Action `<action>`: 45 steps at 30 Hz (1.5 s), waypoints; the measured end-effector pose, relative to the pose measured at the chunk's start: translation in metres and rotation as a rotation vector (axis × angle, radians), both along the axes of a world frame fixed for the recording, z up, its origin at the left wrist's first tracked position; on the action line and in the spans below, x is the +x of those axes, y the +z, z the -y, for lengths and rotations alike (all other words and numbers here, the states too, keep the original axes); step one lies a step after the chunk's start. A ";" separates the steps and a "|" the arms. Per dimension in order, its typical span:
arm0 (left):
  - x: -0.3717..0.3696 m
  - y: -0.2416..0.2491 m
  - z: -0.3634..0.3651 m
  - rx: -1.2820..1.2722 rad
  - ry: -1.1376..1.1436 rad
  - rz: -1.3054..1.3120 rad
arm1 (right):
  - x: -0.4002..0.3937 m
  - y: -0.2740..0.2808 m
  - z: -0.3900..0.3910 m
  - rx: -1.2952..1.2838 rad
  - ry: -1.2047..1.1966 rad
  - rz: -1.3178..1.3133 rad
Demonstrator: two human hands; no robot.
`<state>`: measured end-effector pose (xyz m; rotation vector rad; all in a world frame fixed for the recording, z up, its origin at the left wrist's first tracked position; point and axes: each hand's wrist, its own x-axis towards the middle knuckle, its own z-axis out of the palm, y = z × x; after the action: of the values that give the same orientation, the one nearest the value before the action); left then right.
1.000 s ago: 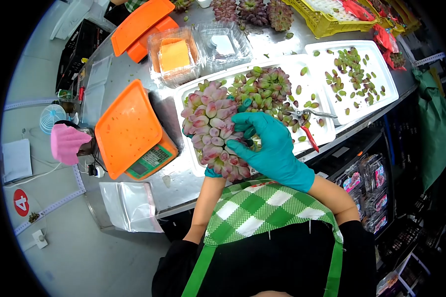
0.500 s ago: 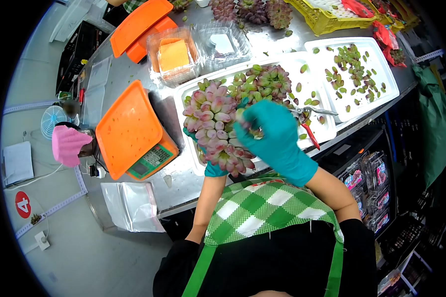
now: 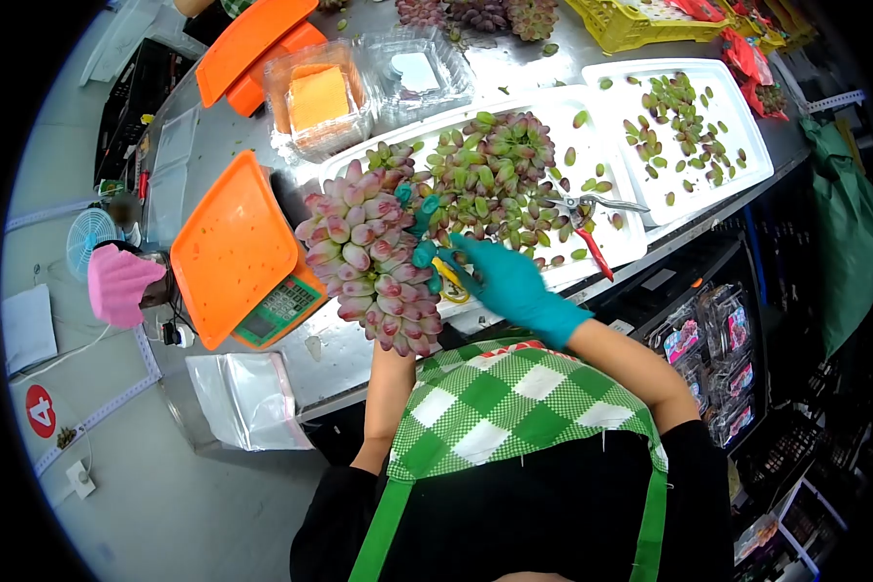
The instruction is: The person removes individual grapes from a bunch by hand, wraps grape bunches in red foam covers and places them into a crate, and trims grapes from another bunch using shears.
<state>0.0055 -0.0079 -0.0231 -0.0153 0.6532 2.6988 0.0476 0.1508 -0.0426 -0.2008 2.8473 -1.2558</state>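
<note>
My left hand (image 3: 423, 218), in a teal glove, is closed round the base of a large pink-green succulent (image 3: 373, 262), whose rosettes hide much of the palm. My gloved right hand (image 3: 507, 283) is just right of the plant, thumb and fingers apart. A yellow curved piece (image 3: 453, 281) shows between the two hands; its kind is unclear. Beneath them is a white tray (image 3: 623, 238), holding another succulent (image 3: 514, 145) and many loose green leaves. Pruning shears (image 3: 592, 233) with a red handle rest across the tray's right side.
A second white tray (image 3: 747, 145) of loose leaves stands at the right. An orange-topped scale (image 3: 238, 247) sits at the left, clear plastic boxes (image 3: 320, 102) behind. Plastic bags (image 3: 247, 403) lie at the table edge. A yellow crate (image 3: 640, 29) is at the back.
My left hand has brought the succulent left and turned it. My right hand has come away from the plant, lower and to the right, its fingers now apart.
</note>
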 end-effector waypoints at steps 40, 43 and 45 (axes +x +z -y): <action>-0.013 0.000 0.015 0.113 -0.074 -0.090 | -0.039 0.200 -0.026 0.685 0.623 -0.469; -0.012 -0.003 0.014 0.132 -0.099 -0.088 | -0.040 0.194 -0.022 0.764 0.632 -0.433; -0.012 -0.003 0.013 0.138 -0.111 -0.085 | -0.042 0.194 -0.022 0.825 0.647 -0.391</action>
<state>-0.0064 -0.0211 -0.0257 0.1670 0.4751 2.6422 0.0059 0.1728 0.1517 -1.2817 2.8902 0.0998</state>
